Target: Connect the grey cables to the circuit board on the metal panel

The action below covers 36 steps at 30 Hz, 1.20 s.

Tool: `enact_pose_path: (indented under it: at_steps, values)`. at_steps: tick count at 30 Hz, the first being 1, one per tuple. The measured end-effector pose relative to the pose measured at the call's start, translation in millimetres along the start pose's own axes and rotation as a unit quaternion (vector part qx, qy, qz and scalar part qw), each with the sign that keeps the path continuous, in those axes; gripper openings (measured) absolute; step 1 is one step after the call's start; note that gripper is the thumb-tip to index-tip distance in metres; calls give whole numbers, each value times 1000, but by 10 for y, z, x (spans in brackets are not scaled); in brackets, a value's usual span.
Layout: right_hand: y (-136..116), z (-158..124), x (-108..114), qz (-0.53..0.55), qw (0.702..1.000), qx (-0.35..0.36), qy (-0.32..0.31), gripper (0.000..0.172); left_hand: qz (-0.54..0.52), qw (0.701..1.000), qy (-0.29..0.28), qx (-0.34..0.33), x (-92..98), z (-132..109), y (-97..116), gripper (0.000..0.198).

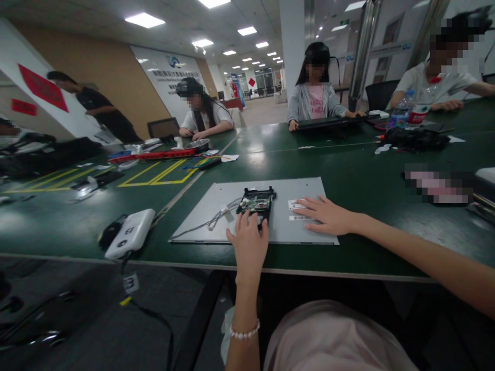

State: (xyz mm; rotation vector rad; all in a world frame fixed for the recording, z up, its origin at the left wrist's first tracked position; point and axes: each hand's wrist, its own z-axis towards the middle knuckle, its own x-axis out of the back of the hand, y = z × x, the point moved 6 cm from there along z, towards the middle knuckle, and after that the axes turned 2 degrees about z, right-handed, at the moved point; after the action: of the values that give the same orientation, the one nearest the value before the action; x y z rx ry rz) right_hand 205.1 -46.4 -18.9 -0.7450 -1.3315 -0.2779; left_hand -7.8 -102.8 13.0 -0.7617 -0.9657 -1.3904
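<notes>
A grey metal panel (216, 206) lies flat on the green table (348, 175) in front of me. On it sits a small black circuit board (256, 201) with grey cables (216, 219) trailing to its left. My left hand (249, 245) rests at the board's near edge, fingers curled against it. My right hand (325, 214) lies flat and spread on the panel, beside two white barcode labels (297, 205).
A white box-shaped device (129, 233) with a black cable lies at the left near the table edge. Other people sit at the far side with keyboards, water bottles (402, 111) and a black bag (415, 139). Red strips and tools (166, 153) lie further back.
</notes>
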Motion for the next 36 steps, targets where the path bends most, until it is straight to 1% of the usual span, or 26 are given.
enact_pose_path:
  at_steps: [4,7,12,16,20,23,25,27,29,31,36]
  values:
    - [-58,141,-31,-2,1000,11,0,66,36,999,-29,2,-68,-31,4,43]
    - [-88,204,-44,1,1000,12,4,65,55,998,-37,13,-88,-68,-13,49]
    - [-105,208,-43,15,1000,7,12,64,60,997,-35,17,-109,-92,-28,54]
    - [-94,205,-47,22,1000,2,18,62,54,997,-47,9,-96,-54,-47,53]
    - [-75,210,-60,25,1000,0,18,63,55,994,-93,-23,-62,102,-97,48]
    - [-68,209,-60,28,999,-2,18,63,65,985,-151,-50,-80,318,-153,46]
    - [-68,205,-56,32,999,-4,19,62,74,978,-189,-52,-123,483,-197,46]
    - [-72,202,-52,36,999,-4,18,62,82,972,-212,-54,-176,629,-227,46]
    - [-76,199,-47,41,999,-5,19,62,89,971,-215,-58,-224,728,-242,47]
    - [-80,198,-42,46,999,-6,20,62,97,972,-205,-59,-260,766,-251,48]
    - [-82,197,-31,49,999,-6,22,61,104,977,-178,-64,-287,716,-253,50]
